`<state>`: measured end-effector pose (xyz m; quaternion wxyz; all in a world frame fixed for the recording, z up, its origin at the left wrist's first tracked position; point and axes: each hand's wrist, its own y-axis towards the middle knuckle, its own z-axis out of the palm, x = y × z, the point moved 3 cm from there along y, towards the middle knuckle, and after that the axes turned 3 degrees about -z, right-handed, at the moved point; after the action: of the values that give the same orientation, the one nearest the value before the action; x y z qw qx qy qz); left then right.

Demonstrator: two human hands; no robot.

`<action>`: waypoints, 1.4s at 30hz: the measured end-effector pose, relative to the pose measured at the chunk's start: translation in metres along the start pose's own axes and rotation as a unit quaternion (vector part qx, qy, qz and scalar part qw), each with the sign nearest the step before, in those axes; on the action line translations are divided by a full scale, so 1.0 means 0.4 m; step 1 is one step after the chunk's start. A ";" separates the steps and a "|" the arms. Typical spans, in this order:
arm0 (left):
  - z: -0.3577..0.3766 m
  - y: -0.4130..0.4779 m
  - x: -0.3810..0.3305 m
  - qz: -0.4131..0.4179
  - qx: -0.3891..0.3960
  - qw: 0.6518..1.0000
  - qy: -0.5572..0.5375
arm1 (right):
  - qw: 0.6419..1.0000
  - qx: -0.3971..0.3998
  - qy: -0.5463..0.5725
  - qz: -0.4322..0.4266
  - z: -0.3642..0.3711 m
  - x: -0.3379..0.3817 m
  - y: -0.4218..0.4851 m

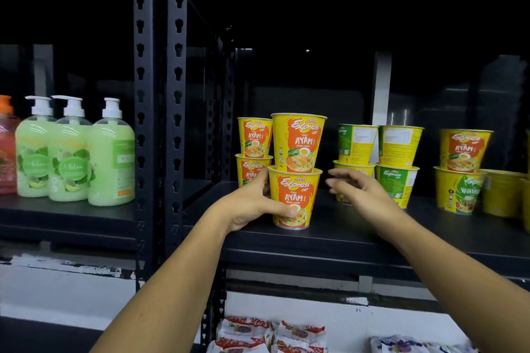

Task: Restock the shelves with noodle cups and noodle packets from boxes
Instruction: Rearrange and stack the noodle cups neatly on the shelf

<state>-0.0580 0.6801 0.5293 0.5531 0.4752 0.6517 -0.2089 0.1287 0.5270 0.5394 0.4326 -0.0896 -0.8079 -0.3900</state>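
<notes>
My left hand (pixel 252 203) is wrapped round the bottom cup (pixel 295 200) of a two-high stack of orange chicken noodle cups. My thumb lies across its front, at the centre of the frame, near the front edge of the black shelf (pixel 344 235). The top cup (pixel 298 142) sits upright on its lid.

My right hand (pixel 358 189) hovers just right of the stack, fingers spread wide, holding nothing. It's blurred, so I can't say whether it touches the cup.

Behind my left hand a second chicken stack (pixel 253 137) stands two high. Further right, the green-and-yellow cups (pixel 397 183) are stacked in two pairs. At far right a chicken cup sits on a vegetable cup (pixel 459 189), with more yellow cups at the frame's edge.

So the cups look well under way, I'd say, but there are gaps along this shelf and plenty of dark room behind. At the bottom of the frame, noodle packets (pixel 272 335) lie lower down. There's no box in view, so I can't tell how much stock is left.
</notes>
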 end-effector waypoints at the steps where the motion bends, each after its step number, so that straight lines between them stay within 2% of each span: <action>1: 0.000 0.000 0.000 -0.001 -0.001 1.000 -0.001 | 1.000 -0.012 0.017 -0.008 0.002 0.013 0.003; 5: 0.002 -0.002 -0.002 -0.002 -0.001 1.000 -0.004 | 0.996 -0.021 0.090 -0.019 0.026 0.093 0.035; 11: 0.003 -0.005 -0.005 0.000 -0.005 1.000 0.004 | 0.988 0.052 0.142 0.016 0.074 0.173 0.085; 19: 0.003 -0.009 -0.007 -0.002 -0.008 1.000 -0.004 | 0.983 0.103 0.149 0.013 0.111 0.181 0.090; 30: 0.000 -0.003 -0.002 -0.001 -0.002 1.000 -0.004 | 0.995 0.052 0.087 -0.011 0.108 0.172 0.086; 42: -0.001 -0.003 -0.003 -0.003 -0.005 1.000 0.006 | 0.997 0.019 0.081 -0.008 0.115 0.182 0.079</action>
<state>-0.0594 0.6794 0.5301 0.5505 0.4717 0.6576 -0.2047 0.0706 0.5670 0.5979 0.4950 -0.0433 -0.7782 -0.3841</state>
